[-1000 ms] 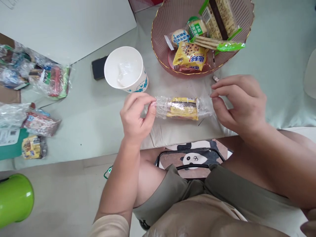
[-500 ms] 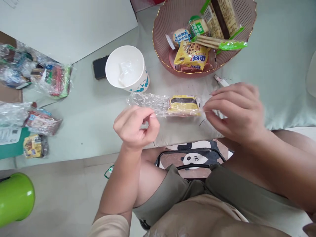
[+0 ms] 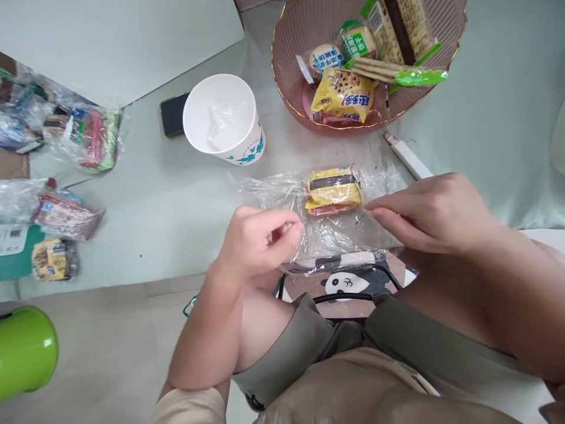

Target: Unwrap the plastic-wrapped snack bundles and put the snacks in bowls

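A small stack of snack packets (image 3: pixel 334 189), yellow with a dark band over a pinkish one, lies on a spread sheet of clear plastic film (image 3: pixel 329 235) at the table's near edge. The film's front part hangs over the edge. My left hand (image 3: pixel 260 241) is closed in a pinch on the film, left of and nearer than the packets. To their right, my right hand (image 3: pixel 435 215) pinches the film with thumb and forefinger, its fingertips just beside the packets. A white stick-like object (image 3: pixel 406 154) lies beyond my right hand.
A paper cup (image 3: pixel 225 118) holding crumpled clear plastic stands beside a phone (image 3: pixel 173 115). At the back, a pink ribbed bowl (image 3: pixel 289 88) contains several packaged snacks. Film-wrapped snack bundles (image 3: pixel 83 138) lie at left. A green bin (image 3: pixel 29 353) stands on the floor.
The film, gathered lengthwise around the packets before, is now spread open beneath them and over the table edge. My left hand moved right and nearer; my right hand moved slightly nearer.
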`<state>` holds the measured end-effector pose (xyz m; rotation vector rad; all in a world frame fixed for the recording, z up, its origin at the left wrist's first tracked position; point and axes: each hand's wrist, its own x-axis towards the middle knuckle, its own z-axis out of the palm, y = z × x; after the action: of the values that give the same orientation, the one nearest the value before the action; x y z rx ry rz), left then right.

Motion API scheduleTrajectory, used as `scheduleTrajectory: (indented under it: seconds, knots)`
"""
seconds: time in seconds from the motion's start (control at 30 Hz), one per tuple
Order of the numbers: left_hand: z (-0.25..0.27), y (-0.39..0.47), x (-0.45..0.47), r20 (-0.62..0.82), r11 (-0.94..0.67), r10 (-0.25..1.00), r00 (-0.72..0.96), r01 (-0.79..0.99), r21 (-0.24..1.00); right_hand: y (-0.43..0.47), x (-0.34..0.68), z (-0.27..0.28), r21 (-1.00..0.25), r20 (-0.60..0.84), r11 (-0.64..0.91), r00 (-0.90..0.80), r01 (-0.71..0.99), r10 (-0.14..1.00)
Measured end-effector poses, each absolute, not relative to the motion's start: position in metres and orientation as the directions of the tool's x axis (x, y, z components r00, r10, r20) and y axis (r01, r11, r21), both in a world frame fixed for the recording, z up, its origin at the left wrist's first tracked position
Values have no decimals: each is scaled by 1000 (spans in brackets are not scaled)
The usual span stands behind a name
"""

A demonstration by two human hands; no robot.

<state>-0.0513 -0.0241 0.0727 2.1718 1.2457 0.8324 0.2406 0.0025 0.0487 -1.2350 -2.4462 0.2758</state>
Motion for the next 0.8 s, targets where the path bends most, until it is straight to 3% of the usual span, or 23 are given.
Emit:
scheduleTrajectory:
  seconds: [0.1,0.23,0.3,0.4,0.5,0.67,0.8]
  knots:
    - [61,-16,-51,230,-350,937,264,706,616,3,234,44,-176,401,505,-407,845,821]
    - [51,-7,-49,216,-266,962,169,765,587,6,222,47,-213,380,377,-279,902,882]
    - [49,-5,-47,202,-260,964,176,795,549,5,214,51,-226,411,412,-297,883,862]
    - [49,-5,-44,113,-266,964,243,826,498,3,200,53,-291,465,633,-472,717,749]
    - [50,-6,-44,-44,-237,957,287,861,451,5,189,44,-382,355,722,-630,577,691]
    - [47,-3,-55,-310,-139,911,271,911,388,16,187,29,-428,201,624,-604,654,771]
    - [44,-2,-67,-371,-140,890,265,934,330,21,192,27,-428,186,609,-595,667,782]
